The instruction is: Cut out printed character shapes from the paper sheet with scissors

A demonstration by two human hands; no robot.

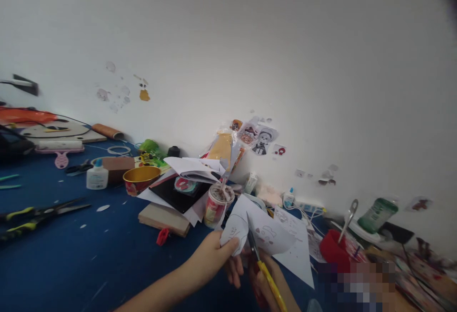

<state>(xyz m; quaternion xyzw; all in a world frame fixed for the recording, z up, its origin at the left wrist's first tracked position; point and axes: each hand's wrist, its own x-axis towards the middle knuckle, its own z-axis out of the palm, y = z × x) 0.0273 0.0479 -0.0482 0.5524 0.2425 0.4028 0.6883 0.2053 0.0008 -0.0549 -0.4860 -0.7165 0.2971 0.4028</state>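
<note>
For a clean edge, the long yellow-handled metal scissors [253,244] do best with short bites, the white paper sheet with thin line drawings [240,218] kept taut and turned into the blades, above the flat blue table [117,259]. The left hand [214,251] pinches the sheet beside the cut; the right hand [276,270], partly hidden, appears closed around the handles, blades pointing away.

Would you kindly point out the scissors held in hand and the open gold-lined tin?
Held scissors [263,270]: head view, on the yellow handle.
Gold-lined tin [137,188]: head view, on its outer wall.
</note>
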